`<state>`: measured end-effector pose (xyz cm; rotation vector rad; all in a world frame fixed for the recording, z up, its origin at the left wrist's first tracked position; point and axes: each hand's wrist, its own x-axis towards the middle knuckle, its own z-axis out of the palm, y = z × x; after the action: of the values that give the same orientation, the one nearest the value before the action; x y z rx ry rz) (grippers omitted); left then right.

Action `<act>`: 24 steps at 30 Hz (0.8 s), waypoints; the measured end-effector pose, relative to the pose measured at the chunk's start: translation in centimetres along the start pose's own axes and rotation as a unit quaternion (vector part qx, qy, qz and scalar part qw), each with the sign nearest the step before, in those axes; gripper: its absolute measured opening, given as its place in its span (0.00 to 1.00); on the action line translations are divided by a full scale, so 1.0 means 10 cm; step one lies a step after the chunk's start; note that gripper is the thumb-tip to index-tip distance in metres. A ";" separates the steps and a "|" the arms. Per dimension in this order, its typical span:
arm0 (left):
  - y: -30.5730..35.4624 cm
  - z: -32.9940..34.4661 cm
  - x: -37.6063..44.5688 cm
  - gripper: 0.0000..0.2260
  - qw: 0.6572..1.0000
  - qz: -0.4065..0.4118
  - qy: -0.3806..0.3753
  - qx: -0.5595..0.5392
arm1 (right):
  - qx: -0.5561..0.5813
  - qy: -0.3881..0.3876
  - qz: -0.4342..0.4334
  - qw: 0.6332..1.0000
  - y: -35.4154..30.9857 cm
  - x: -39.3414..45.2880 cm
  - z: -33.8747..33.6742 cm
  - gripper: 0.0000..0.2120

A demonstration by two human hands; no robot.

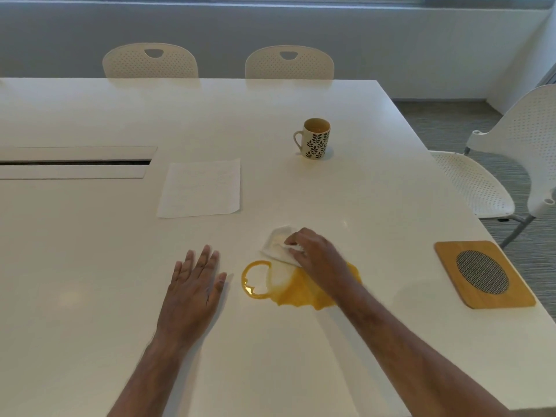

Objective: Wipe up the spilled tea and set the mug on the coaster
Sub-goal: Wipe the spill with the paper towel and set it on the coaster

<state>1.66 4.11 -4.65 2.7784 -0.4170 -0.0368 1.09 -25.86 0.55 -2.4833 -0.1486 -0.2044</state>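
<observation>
Right now the right hand (313, 251) grips a crumpled paper towel (278, 246), fingers curled over it, at the far edge of the tea spill (304, 291). The left hand (195, 278) lies flat on the white worktop (90, 266), fingers straight and spread, holding nothing, just left of the ring-shaped part of the puddle.

The spill is a yellow pool under and around the right wrist, with a thin ring of liquid on its left side; most of it looks unwiped. The mug (315, 138) stands upright farther back, well apart from the puddle, and seems to have some tea left in it. The coaster (484, 273), a wooden square with a mesh oval, sits near the right edge of the worktop, empty. A second, flat paper towel (200, 188) lies between the mug and the left hand.

Several things could go wrong, I think. The wad is small against the pool, so it may soak through and just smear tea outward. The right forearm hangs low over the puddle and could drag through it. A sweep to the right might push liquid toward the worktop edge or the coaster. Later, carrying the mug over in haste could slop out more tea.
</observation>
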 end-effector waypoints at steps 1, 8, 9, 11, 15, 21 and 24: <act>0.01 -0.01 0.00 0.35 1.000 0.000 -0.002 0.000 | 0.009 -0.016 -0.021 1.000 -0.08 -0.04 0.07 0.08; -0.04 -0.14 -0.04 0.33 1.000 0.014 -0.010 -0.004 | 0.006 -0.130 -0.139 0.982 -0.07 -0.38 0.01 0.06; -0.05 -0.15 -0.05 0.33 1.000 0.013 -0.013 0.000 | -0.003 -0.121 -0.130 0.984 -0.01 -0.37 -0.04 0.07; -0.07 -0.16 -0.06 0.32 1.000 0.010 -0.014 0.004 | -0.019 -0.076 -0.076 0.994 0.10 -0.32 -0.12 0.10; -0.06 -0.16 -0.06 0.32 1.000 0.007 -0.013 0.005 | -0.045 0.001 -0.001 0.999 0.21 -0.05 -0.14 0.09; -0.07 -0.15 -0.08 0.31 1.000 -0.009 -0.002 0.008 | -0.022 -0.009 -0.016 1.000 -0.13 0.23 0.15 0.08; -0.09 -0.13 -0.08 0.30 1.000 -0.023 0.000 0.012 | 0.000 -0.047 -0.061 0.997 -0.30 0.14 0.32 0.10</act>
<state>1.27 5.61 -3.70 2.8116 -0.3570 -0.0415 2.33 -21.43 0.06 -2.4860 -0.3394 -0.1370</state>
